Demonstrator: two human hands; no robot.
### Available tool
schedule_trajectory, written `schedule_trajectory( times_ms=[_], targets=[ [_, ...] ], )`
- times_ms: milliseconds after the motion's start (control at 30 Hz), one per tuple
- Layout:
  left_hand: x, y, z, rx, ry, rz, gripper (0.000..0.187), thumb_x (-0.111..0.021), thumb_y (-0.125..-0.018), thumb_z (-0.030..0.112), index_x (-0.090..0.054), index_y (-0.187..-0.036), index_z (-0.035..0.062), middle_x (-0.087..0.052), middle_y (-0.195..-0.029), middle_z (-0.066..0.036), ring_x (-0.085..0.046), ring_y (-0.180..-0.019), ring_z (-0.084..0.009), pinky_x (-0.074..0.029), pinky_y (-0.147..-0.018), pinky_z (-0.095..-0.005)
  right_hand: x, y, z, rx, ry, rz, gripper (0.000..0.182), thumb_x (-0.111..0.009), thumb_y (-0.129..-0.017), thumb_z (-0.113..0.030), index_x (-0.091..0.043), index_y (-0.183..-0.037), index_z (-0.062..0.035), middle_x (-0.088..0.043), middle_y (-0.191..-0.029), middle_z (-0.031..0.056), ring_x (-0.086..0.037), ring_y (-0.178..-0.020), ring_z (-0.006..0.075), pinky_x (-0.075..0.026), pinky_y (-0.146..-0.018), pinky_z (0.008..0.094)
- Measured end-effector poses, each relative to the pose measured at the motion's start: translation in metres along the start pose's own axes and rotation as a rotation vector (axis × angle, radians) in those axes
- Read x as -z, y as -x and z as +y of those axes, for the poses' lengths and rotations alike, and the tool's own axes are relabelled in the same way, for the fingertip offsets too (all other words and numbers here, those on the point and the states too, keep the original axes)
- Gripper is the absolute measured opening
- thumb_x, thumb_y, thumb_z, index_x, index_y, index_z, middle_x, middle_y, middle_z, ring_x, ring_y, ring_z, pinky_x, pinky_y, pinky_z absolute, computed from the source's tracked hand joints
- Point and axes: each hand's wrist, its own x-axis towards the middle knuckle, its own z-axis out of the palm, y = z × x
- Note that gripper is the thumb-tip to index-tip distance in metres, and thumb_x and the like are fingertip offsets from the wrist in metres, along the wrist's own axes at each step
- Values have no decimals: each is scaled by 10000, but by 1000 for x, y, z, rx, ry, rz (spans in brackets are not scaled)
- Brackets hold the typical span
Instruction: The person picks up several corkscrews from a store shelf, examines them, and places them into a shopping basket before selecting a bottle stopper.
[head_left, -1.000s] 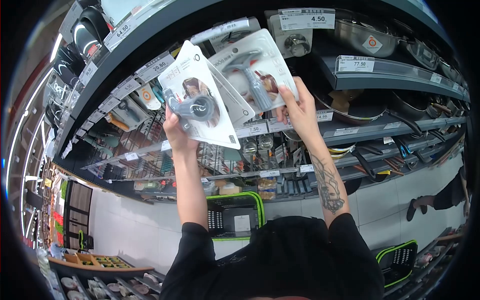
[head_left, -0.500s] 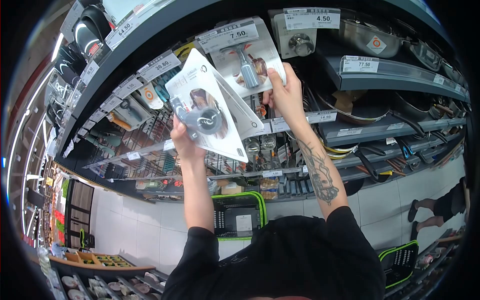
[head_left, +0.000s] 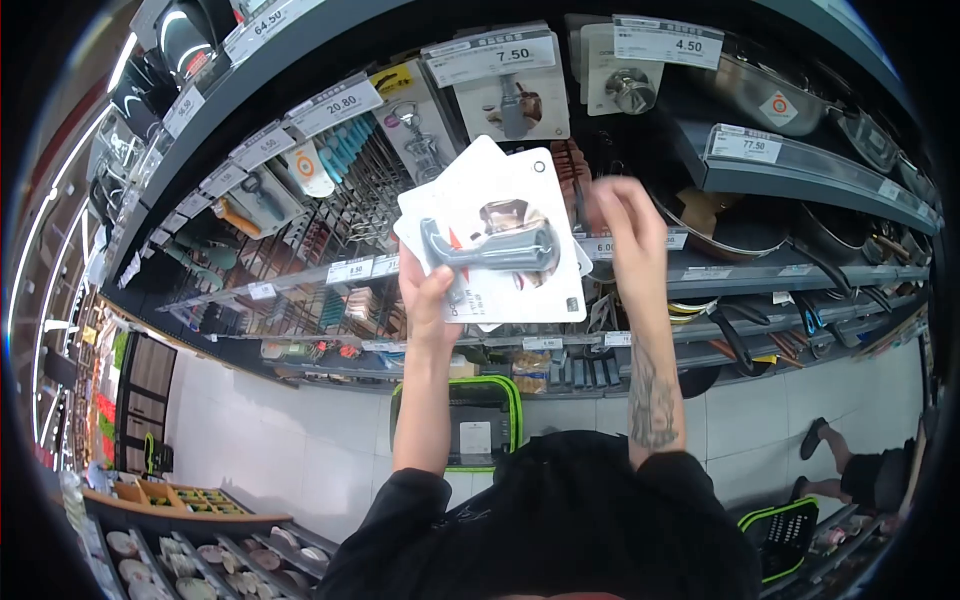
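Note:
My left hand [head_left: 428, 290] grips a fanned stack of white carded packages [head_left: 500, 180]. On the front card a grey-handled kitchen tool [head_left: 495, 248] lies under clear plastic; I cannot make out its exact kind. The thumb presses on the card's lower left, and the other fingers are behind the stack. My right hand [head_left: 630, 225] is raised just right of the stack, apart from it, fingers bent and slightly blurred, with nothing visible in them. Above the stack, a similar carded package [head_left: 515, 105] hangs on the shelf behind a 7.50 price tag [head_left: 490, 58].
Shelves of hanging utensils [head_left: 345, 150] stretch to the left; pans [head_left: 720, 225] are stacked to the right. A black basket with a green rim [head_left: 517, 410] stands on the floor below. Another basket [head_left: 780, 530] and a person's legs [head_left: 835, 460] are at lower right.
The package at my right hand has joined the stack in my left hand. My right hand has let go and moved down and right. The stack has turned and shifted right.

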Motion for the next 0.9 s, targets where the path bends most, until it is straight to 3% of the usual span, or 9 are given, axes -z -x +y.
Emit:
schedule_trajectory(
  times_ms=[67,133,167,200,333,400,467,633,900],
  targets=[
    [-3,0,-3,-9,6,6,865,-754,-698,220,-291,-1396,3,-490,-1221,-117,-551,-1071,-196,-491,-881,-317,-1,39,-23,-4,40,30,150,-609,-913,-128,-588,-939,19,-608,-758,26,-531,-692,38,-407,-575,190],
    [-9,1,-6,-34,-27,56,835,-747,-719,191,-291,-1393,6,-499,-1198,-108,-551,-1034,-169,-493,-835,-293,2,60,-30,11,274,-68,139,-609,-914,-114,-589,-934,22,-614,-714,22,-520,-609,35,-416,-562,195],
    [-6,1,-9,-29,-75,31,816,-694,-752,201,-259,-1406,-23,-475,-1286,-167,-527,-1173,-249,-442,-1013,-373,0,62,-42,43,417,-107,136,-615,-911,-109,-591,-926,24,-610,-670,22,-531,-582,29,-415,-540,195],
    [-5,2,-12,-22,-75,28,816,-694,-752,201,-259,-1406,-23,-475,-1286,-167,-527,-1173,-249,-442,-1013,-373,0,64,-41,39,420,-101,136,-615,-911,-109,-591,-926,24,-610,-670,22,-531,-582,29,-415,-540,195],
    [-14,4,-16,-16,-52,31,712,-656,-822,171,-283,-1399,-16,-488,-1286,-156,-531,-1167,-237,-444,-1003,-372,-1,66,-36,-152,144,-143,169,-629,-904,-106,-582,-973,41,-646,-712,48,-587,-607,42,-426,-491,200],
    [-19,5,-17,9,-54,44,676,-642,-846,163,-292,-1396,-12,-492,-1286,-152,-533,-1163,-232,-444,-999,-372,-1,67,-42,-397,47,-137,179,-626,-905,-90,-576,-1007,48,-659,-752,65,-582,-577,49,-428,-463,195],
    [-25,7,-22,-79,-57,50,633,-626,-872,157,-301,-1391,-4,-493,-1288,-146,-535,-1158,-223,-454,-984,-366,-8,70,-44,-404,-52,-129,187,-629,-902,-86,-574,-1018,50,-664,-785,77,-575,-563,49,-423,-452,190],
    [-18,8,-12,-19,-129,8,744,-739,-789,192,-315,-1367,-11,-487,-1272,-154,-510,-1172,-224,-431,-988,-360,5,71,-30,-330,-69,-64,215,-638,-899,-85,-569,-1046,55,-662,-862,99,-546,-530,40,-409,-423,186],
    [-9,17,-2,120,-378,-293,824,-797,-728,237,-344,-1360,-36,-523,-1241,-134,-509,-1178,-210,-404,-993,-339,23,65,-36,-350,-68,-104,242,-565,-963,-194,-572,-1032,38,-621,-732,39,-450,-425,4,-322,-343,164]
  ],
)
